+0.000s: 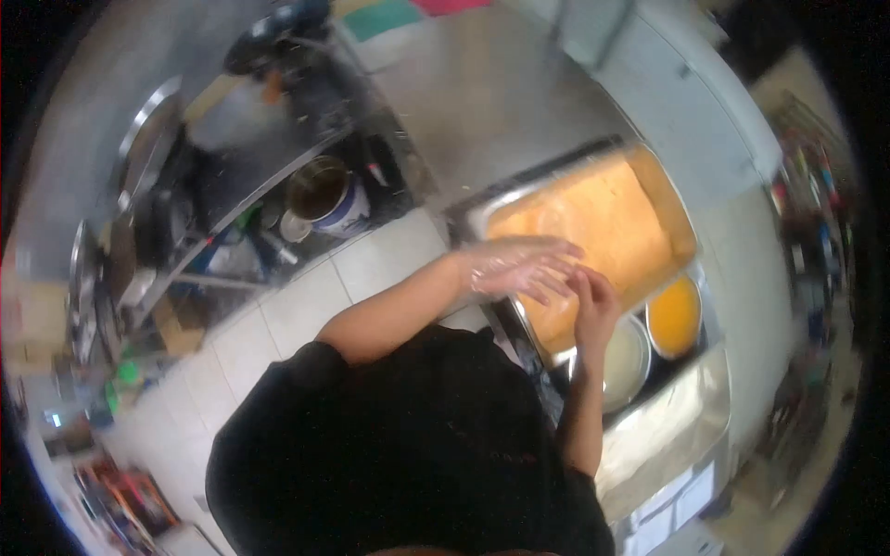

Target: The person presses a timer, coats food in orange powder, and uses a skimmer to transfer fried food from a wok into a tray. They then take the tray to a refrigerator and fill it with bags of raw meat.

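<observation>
My left hand (521, 269) is in a clear plastic glove (496, 269). Its fingers are stretched out to the right, over the near edge of a large metal pan (688, 243) filled with an orange layer (607, 218). My right hand (596, 301) looks bare and meets the left fingertips, its fingers pinched on the loose end of the glove. Blur hides the exact contact. Below the pan, close to my right forearm, stand a bowl of pale contents (626, 366) and a bowl of bright orange contents (674, 317).
A shiny metal tray (672, 417) lies at the right, below the bowls. Steel counter (501, 83) stretches beyond the pan. To the left, a bucket (348, 208) with a dark inside stands on a low shelf among clutter, above white floor tiles (385, 259).
</observation>
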The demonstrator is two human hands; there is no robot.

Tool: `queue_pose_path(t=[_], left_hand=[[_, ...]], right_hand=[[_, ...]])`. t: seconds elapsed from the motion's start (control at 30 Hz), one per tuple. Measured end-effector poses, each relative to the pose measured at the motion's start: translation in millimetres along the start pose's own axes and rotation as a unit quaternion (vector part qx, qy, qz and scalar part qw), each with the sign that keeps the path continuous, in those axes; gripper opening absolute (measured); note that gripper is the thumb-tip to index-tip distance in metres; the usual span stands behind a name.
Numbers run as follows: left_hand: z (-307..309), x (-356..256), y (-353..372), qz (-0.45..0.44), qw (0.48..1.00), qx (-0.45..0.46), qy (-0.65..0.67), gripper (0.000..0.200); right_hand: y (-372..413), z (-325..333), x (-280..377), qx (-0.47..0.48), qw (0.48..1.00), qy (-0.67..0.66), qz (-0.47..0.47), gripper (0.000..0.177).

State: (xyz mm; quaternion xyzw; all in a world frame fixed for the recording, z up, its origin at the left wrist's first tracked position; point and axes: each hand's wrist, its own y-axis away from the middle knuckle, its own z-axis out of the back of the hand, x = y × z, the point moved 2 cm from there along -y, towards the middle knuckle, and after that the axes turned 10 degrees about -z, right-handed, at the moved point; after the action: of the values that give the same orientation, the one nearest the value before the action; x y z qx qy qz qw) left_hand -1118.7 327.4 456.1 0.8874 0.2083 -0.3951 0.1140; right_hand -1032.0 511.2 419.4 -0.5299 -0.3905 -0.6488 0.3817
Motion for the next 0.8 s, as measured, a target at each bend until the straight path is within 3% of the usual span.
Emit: queue_pose_path(t=[0.03,0.1,0.2,0.33,0.4,0.47,0.53,0.6,0.67,0.8], left_hand=[[3.3,-8.8,16.4,-0.024,0.999,-0.022,-0.003,0.065],[1.3,-20.2,46.9,-0.025,0.999,0.030,0.012,0.065],[4.7,-21.9,75.0,-0.039,0.999,-0.020,-0.001,0.066],[-1.2,-26.8,96.6,-0.023,0.993,-0.050,-0.105,0.071],[-7.1,-28.0,105.5,-0.020,0.989,-0.048,-0.141,0.072],[-14.8,-31.8,113.1,-0.022,0.972,-0.049,-0.228,0.071],[-12.9,-29.9,112.7,-0.021,0.968,-0.045,-0.244,0.073],[-6.8,-21.0,106.0,-0.019,0.964,-0.040,-0.260,0.075],[-1.5,-10.5,97.1,-0.082,0.934,-0.008,-0.348,0.072],[-30.0,-17.1,99.2,-0.084,0.918,-0.011,-0.389,0.070]], right_hand=[[4.4,-9.1,1.5,-0.003,1.000,-0.006,0.027,0.019],[14.1,-16.1,1.6,0.011,0.998,0.023,0.057,0.021],[16.5,-28.5,-4.8,0.087,0.994,-0.035,0.052,0.021],[35.4,-64.4,19.8,0.135,0.989,0.002,0.062,0.019],[45.5,-67.9,22.9,0.118,0.985,0.116,0.052,0.016],[51.9,-74.2,34.2,0.121,0.984,0.116,0.057,0.015],[53.7,-75.8,38.6,0.101,0.970,0.196,0.099,0.016],[55.8,-78.2,44.3,0.099,0.970,0.194,0.110,0.018],[52.9,-74.4,44.8,0.096,0.969,0.191,0.121,0.020],[57.6,-61.0,50.7,0.081,0.930,0.285,0.216,0.027]])
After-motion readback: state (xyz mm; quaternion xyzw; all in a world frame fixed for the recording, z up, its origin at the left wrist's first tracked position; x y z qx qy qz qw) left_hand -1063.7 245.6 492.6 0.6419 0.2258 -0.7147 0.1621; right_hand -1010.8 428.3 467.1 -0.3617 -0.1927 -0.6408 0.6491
